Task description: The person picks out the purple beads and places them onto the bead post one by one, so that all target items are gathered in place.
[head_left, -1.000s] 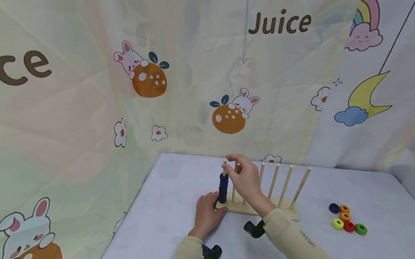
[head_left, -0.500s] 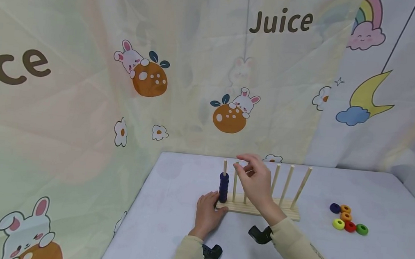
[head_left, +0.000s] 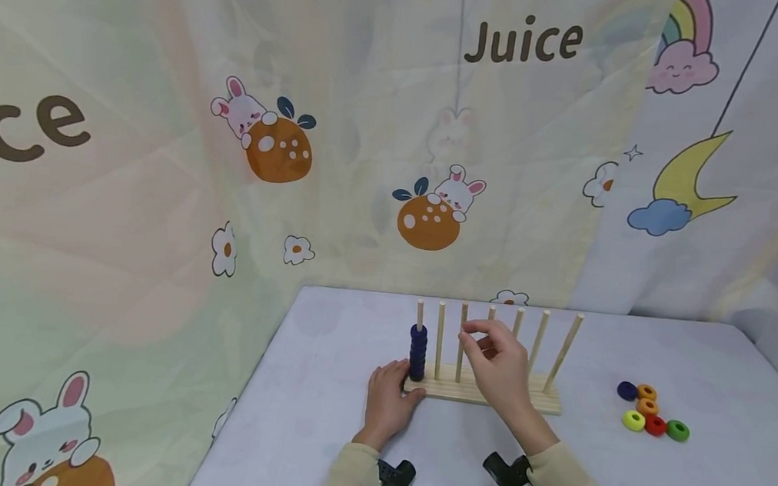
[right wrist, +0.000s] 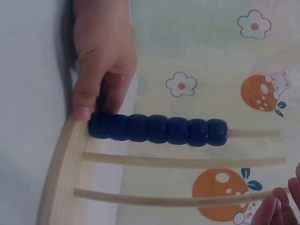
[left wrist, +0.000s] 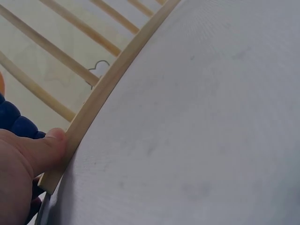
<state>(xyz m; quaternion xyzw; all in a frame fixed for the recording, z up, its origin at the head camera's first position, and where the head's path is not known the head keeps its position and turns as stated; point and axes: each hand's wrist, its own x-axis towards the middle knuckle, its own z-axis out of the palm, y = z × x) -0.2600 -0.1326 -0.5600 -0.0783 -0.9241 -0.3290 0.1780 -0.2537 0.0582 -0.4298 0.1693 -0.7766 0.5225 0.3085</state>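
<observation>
A wooden peg rack stands on the table, with a row of upright pegs in its base. Its leftmost peg carries a stack of dark blue beads, and bare peg shows above them. My left hand grips the left end of the base. Its thumb lies on the front edge, while the other fingers are mostly hidden behind. Beside the upper part of the third peg is my right hand, fingers loosely bent and no bead showing in them. In the right wrist view its fingertips overlap that peg's tip.
Several loose rings lie on the table at the right: a dark blue ring, orange ones, a yellow ring, a red ring and a green ring. A printed curtain hangs behind the table.
My right hand has moved right, away from the top of the beaded peg to the third peg. The left hand keeps its hold on the base, and the bead stack looks the same.
</observation>
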